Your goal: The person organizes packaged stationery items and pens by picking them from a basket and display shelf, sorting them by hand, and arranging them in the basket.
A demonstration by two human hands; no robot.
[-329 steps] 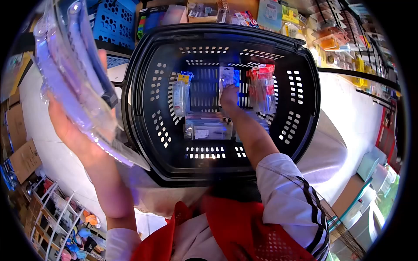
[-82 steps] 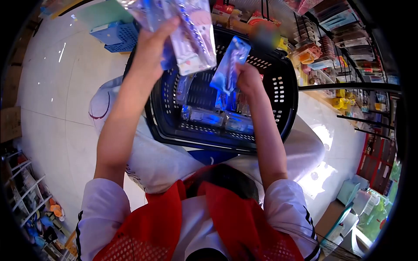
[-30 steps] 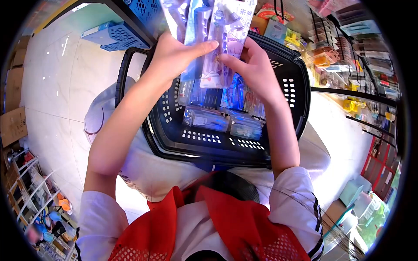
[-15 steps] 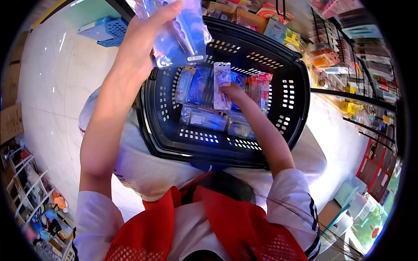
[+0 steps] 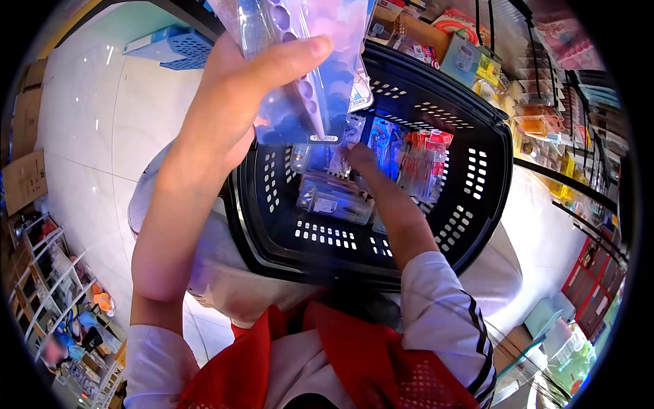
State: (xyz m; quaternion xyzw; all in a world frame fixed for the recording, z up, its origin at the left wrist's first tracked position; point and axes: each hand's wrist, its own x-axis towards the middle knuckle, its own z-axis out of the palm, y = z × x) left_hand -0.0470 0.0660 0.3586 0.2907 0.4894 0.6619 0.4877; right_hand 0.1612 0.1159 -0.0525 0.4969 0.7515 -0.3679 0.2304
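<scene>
My left hand (image 5: pixel 238 88) is closed around several flat pen packets (image 5: pixel 340 75), the front one with a purple pen on a pink and blue cloud print, thumb across it. Below and right of them is the black basket (image 5: pixel 327 262). Inside it my right hand (image 5: pixel 361 160) is closed on a pale patterned packet (image 5: pixel 353 133), at the middle of the basket. Blue packets (image 5: pixel 386 143) stand just right of that hand, and red-topped packets (image 5: pixel 426 163) farther right. Clear packets (image 5: pixel 334 201) lie nearer my body.
Racks of hanging goods (image 5: pixel 545 102) stand at the right, a black rail (image 5: pixel 565 183) crossing below them. A blue perforated crate (image 5: pixel 187 51) sits on the floor at the upper left. Boxed goods (image 5: pixel 463 58) are beyond the basket. A white wire shelf (image 5: pixel 58 293) is at the lower left.
Half a second ago the right hand's packet showed fully upright; now it is lower and partly covered. The left hand's packets have moved right and nearer the camera. Earlier, both hands were together on the packets.
</scene>
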